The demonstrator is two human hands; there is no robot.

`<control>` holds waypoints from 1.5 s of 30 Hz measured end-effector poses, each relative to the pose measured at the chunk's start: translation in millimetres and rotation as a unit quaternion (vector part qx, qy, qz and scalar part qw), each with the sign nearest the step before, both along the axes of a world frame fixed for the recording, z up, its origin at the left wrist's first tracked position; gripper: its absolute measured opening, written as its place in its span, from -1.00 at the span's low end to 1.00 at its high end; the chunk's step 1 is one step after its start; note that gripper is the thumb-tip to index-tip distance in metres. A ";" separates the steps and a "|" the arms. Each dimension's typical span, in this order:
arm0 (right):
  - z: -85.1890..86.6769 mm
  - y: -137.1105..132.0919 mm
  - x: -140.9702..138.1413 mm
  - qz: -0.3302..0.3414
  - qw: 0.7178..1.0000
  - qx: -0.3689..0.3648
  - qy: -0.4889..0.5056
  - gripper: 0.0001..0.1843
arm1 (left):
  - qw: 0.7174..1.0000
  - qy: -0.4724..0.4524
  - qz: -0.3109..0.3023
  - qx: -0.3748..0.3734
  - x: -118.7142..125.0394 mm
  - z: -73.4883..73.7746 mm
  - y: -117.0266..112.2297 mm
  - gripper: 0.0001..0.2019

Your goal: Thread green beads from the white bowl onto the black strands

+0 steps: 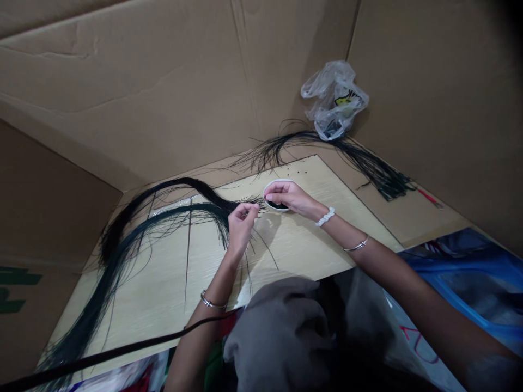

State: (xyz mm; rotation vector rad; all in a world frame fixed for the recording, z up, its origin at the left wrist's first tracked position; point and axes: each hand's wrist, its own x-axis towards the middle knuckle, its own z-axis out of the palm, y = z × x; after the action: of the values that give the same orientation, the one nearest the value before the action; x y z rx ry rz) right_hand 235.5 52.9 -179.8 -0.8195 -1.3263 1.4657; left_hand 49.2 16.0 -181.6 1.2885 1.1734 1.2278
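My left hand (241, 224) is closed in a pinch at the loose ends of long dark strands. Thumb and forefinger seem to grip one thin strand, too fine to follow clearly. Over a small white bowl (281, 210) my right hand (288, 197) is also closed, fingertips pressed together near the rim; what they hold is too small to make out. Dark contents (276, 205) show inside the bowl. A black bundle of strands (180, 182) and a dark green bundle (163, 215) curve across the board to the left hand, which partly hides their ends.
A third strand bundle (368, 160) lies behind, beside a red-handled tool (429, 197). A clear plastic bag (337, 100) rests against the cardboard wall (183, 81). Several dark specks dot the pale board (318, 234). A black cord (134, 345) crosses the lower left.
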 end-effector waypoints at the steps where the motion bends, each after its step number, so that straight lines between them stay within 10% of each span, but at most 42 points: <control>1: -0.1 0.1 0.0 0.000 1.000 0.000 0.000 -0.76 | 1.000 0.001 0.000 0.001 -0.1 -0.2 0.2 -0.70; 45: -1.9 -0.6 0.0 -0.001 1.000 -0.001 0.003 -0.71 | 1.000 0.016 0.001 0.008 -1.7 -0.5 0.2 -0.72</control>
State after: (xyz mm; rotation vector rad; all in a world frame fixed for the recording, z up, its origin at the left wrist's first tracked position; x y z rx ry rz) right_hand 235.6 52.3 -181.7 -0.8162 -1.3197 1.4665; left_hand 47.4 16.2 -182.1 1.3234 1.1894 1.2243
